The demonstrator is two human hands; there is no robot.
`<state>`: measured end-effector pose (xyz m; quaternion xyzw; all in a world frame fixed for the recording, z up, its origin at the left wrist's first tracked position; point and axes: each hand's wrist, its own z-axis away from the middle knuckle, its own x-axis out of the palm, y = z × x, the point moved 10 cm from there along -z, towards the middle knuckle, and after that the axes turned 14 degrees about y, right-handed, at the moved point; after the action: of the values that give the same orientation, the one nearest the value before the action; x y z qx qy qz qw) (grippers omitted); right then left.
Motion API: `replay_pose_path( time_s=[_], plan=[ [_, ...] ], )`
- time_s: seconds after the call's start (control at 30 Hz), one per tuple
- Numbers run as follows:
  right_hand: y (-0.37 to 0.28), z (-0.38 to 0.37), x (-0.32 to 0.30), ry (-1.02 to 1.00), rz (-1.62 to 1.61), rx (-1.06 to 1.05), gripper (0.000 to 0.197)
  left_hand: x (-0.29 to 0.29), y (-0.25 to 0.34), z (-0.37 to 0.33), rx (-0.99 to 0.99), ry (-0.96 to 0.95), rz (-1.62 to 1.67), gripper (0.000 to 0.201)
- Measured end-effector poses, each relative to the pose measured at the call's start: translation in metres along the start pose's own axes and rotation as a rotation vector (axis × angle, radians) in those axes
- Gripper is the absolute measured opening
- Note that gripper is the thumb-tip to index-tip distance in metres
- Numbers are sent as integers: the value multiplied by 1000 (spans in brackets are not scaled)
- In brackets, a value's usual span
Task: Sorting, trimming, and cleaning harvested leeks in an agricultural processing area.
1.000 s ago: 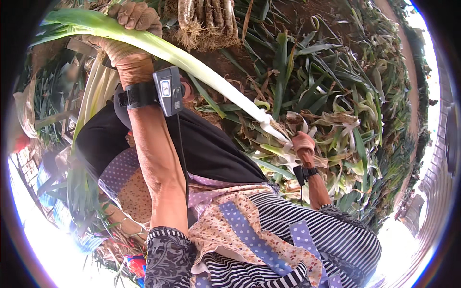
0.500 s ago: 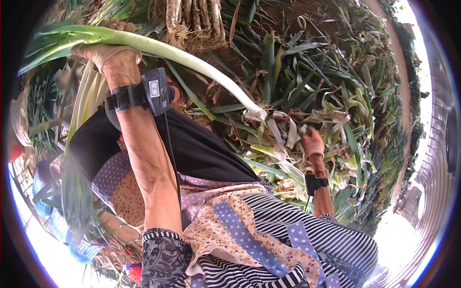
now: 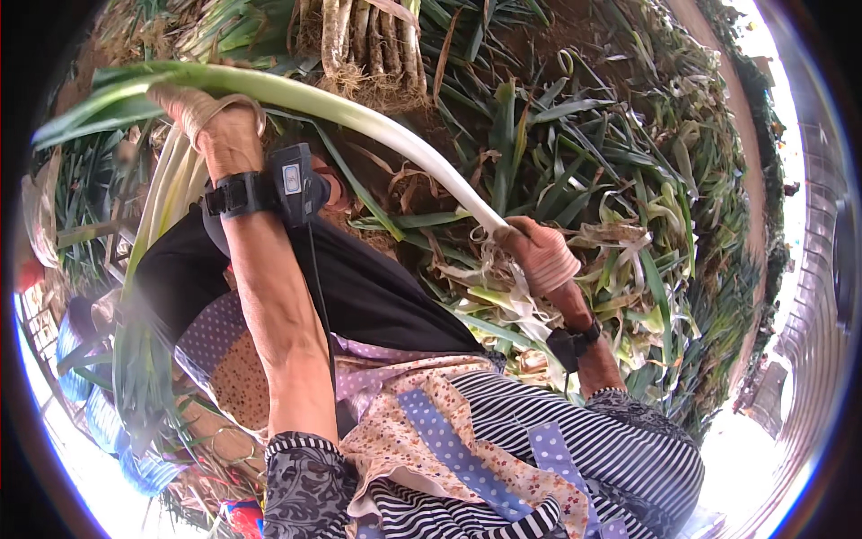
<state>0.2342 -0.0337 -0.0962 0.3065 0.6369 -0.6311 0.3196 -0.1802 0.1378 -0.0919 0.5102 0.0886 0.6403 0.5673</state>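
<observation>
A long leek with green leaves at the left and a white shank curves across the upper part of the view. My left hand, wrapped with a pale band, grips it near the leafy part; some of its fingers are hidden behind the stalk. At the root end my right hand, also banded, has its fingers closed around the white tip. Pale peeled strips hang just below that hand. Under my left hand, more cleaned leeks lie with their pale stalks beside my leg.
A bundle of untrimmed leeks with roots stands at the top middle. Heaped leaf waste covers the ground on the right. Bare soil shows between. Blue bundles lie at the lower left, near another person's red item.
My right hand has moved left and up from the leaf waste to the leek's root end and closed on it. My left hand keeps its hold, shifting only slightly.
</observation>
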Motion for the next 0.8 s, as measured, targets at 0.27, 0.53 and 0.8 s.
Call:
replay_pose_path(
  time_s=[0.27,0.53,0.8],
  plan=[
    [82,27,-17,59,-54,290,30,13,-2,-7,-131,-99,36,33],
    [64,16,2,-66,-38,276,72,2,4,3,-107,73,132,34],
    [-40,-26,38,33,-1370,508,83,-2,6,16,-84,52,118,33]
  ],
)
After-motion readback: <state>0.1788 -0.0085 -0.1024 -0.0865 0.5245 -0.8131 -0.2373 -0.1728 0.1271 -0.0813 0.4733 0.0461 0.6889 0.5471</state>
